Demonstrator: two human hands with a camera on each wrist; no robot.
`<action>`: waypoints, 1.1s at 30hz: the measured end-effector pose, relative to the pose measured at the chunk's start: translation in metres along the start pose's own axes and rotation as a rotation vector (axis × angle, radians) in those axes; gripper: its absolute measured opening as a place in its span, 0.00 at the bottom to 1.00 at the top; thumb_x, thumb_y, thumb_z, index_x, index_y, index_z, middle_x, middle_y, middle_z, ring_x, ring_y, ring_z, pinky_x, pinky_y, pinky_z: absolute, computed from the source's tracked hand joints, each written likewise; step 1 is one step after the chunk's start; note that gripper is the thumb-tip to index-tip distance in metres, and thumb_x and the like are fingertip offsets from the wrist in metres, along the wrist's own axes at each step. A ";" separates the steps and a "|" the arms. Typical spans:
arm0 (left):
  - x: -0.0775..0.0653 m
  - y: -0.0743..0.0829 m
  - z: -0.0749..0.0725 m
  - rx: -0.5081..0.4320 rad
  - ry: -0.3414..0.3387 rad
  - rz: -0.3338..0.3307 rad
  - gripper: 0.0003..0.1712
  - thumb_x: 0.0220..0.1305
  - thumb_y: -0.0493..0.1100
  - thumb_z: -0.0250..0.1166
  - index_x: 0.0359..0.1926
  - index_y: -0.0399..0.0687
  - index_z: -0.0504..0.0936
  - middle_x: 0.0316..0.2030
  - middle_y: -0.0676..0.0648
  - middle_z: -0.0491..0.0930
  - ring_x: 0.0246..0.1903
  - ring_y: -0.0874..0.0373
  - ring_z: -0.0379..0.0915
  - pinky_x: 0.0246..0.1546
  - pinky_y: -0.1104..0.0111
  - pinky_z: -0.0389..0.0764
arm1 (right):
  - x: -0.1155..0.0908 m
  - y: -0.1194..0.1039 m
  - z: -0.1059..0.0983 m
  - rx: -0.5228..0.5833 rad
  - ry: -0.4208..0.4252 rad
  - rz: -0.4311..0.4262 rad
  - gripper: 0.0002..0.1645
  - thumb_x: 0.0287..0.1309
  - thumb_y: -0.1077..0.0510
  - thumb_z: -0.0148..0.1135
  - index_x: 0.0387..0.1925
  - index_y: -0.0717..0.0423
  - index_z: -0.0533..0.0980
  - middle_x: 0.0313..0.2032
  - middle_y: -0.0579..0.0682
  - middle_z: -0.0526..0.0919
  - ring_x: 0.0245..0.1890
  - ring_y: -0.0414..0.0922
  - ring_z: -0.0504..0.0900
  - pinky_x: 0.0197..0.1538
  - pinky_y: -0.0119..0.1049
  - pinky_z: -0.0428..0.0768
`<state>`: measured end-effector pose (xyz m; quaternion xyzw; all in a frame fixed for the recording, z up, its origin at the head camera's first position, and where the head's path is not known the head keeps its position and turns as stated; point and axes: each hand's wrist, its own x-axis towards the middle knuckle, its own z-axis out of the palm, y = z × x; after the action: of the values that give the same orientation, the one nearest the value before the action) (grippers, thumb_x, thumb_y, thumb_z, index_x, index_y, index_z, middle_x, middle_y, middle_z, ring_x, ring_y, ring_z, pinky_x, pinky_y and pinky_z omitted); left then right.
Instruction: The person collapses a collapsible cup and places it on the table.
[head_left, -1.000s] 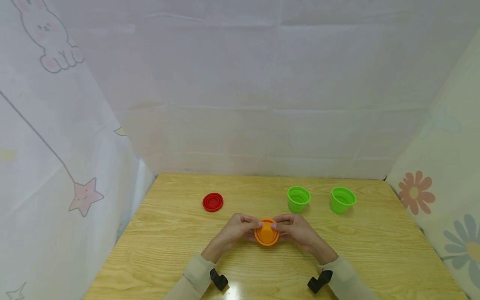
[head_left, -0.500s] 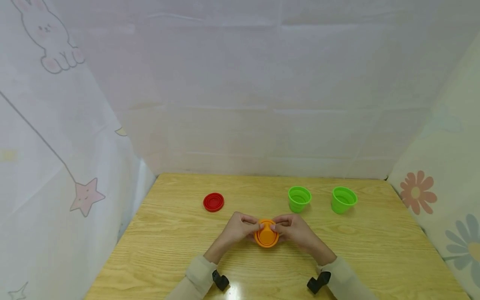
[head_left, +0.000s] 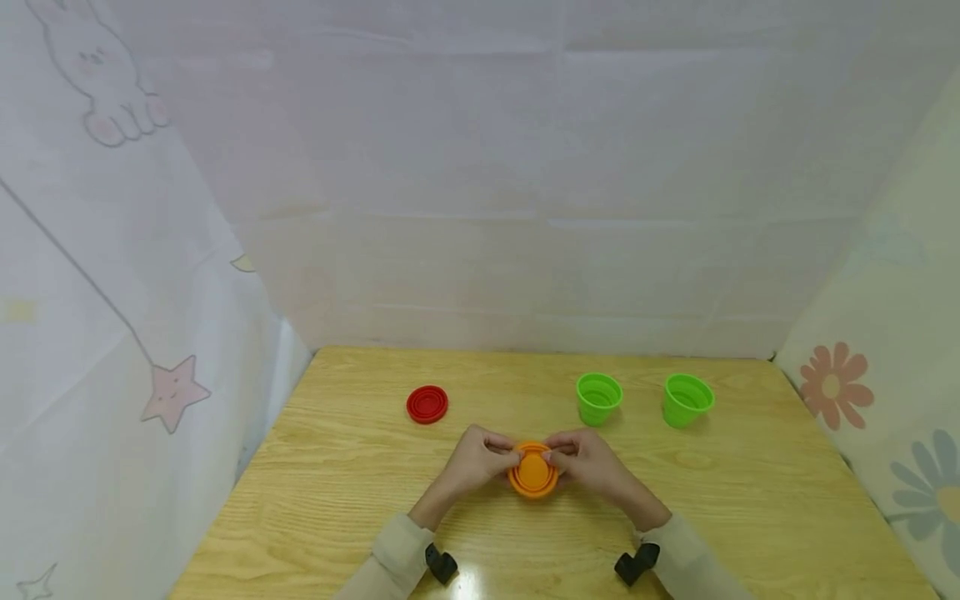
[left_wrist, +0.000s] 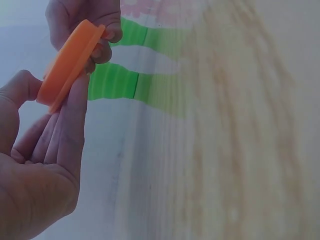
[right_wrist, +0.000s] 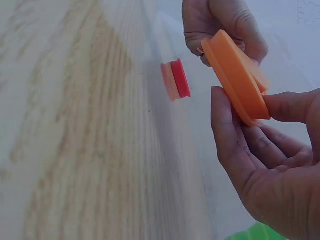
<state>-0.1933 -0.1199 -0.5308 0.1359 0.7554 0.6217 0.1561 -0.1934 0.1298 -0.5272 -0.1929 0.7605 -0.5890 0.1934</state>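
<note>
An orange collapsible cup [head_left: 533, 473], folded nearly flat into rings, is held off the table between both hands. My left hand [head_left: 474, 460] pinches its left edge, thumb on the near face and fingers behind. On the opposite edge my right hand [head_left: 590, 463] grips it the same way. In the left wrist view the orange cup [left_wrist: 70, 65] appears edge-on as a thick disc. The right wrist view shows a part of the cup [right_wrist: 237, 80] bulging out by the right thumb.
A flattened red collapsible cup [head_left: 427, 405] lies at the back left of the wooden table [head_left: 337, 500]. Two expanded green cups, one nearer the middle [head_left: 598, 400] and the other green cup [head_left: 686, 401] farther right, stand upright behind the right hand. Printed cloth [head_left: 480, 208] surrounds the table.
The raised centre of the orange cup has been pressed in, so its face now shows flatter rings. Both thumbs shifted slightly along its rim. The red and green cups stayed put.
</note>
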 end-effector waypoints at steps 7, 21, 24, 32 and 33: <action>0.001 -0.002 -0.005 -0.064 -0.069 -0.018 0.16 0.73 0.45 0.69 0.51 0.36 0.90 0.45 0.36 0.91 0.37 0.51 0.91 0.43 0.47 0.91 | 0.002 0.006 -0.004 0.098 -0.031 0.030 0.27 0.77 0.55 0.60 0.65 0.72 0.75 0.55 0.66 0.86 0.45 0.45 0.90 0.45 0.46 0.93; 0.000 0.002 -0.007 -0.078 -0.088 -0.060 0.19 0.69 0.45 0.73 0.54 0.36 0.88 0.46 0.38 0.91 0.41 0.52 0.91 0.43 0.54 0.92 | 0.001 0.010 -0.006 0.212 -0.002 0.091 0.30 0.71 0.55 0.67 0.66 0.71 0.75 0.55 0.63 0.87 0.44 0.46 0.91 0.46 0.43 0.93; 0.000 0.003 -0.007 -0.085 -0.083 -0.063 0.18 0.67 0.43 0.75 0.53 0.38 0.88 0.44 0.39 0.91 0.41 0.52 0.91 0.43 0.55 0.92 | 0.002 0.011 -0.006 0.212 0.001 0.087 0.29 0.72 0.55 0.67 0.66 0.70 0.76 0.55 0.62 0.88 0.45 0.46 0.91 0.47 0.44 0.92; 0.000 0.001 -0.007 -0.092 -0.056 -0.055 0.18 0.66 0.42 0.76 0.54 0.39 0.89 0.43 0.39 0.92 0.40 0.53 0.91 0.45 0.51 0.92 | 0.004 0.010 -0.004 0.209 0.022 0.089 0.29 0.70 0.54 0.69 0.64 0.69 0.77 0.54 0.61 0.88 0.45 0.48 0.91 0.48 0.46 0.92; -0.001 0.001 -0.007 -0.080 -0.047 -0.046 0.18 0.65 0.43 0.76 0.54 0.40 0.89 0.42 0.39 0.92 0.40 0.53 0.91 0.44 0.53 0.92 | 0.004 0.010 -0.004 0.211 0.024 0.091 0.29 0.70 0.54 0.69 0.64 0.69 0.77 0.53 0.61 0.89 0.45 0.48 0.91 0.49 0.47 0.92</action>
<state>-0.1956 -0.1263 -0.5280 0.1265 0.7291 0.6442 0.1934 -0.1994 0.1331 -0.5359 -0.1298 0.7045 -0.6588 0.2299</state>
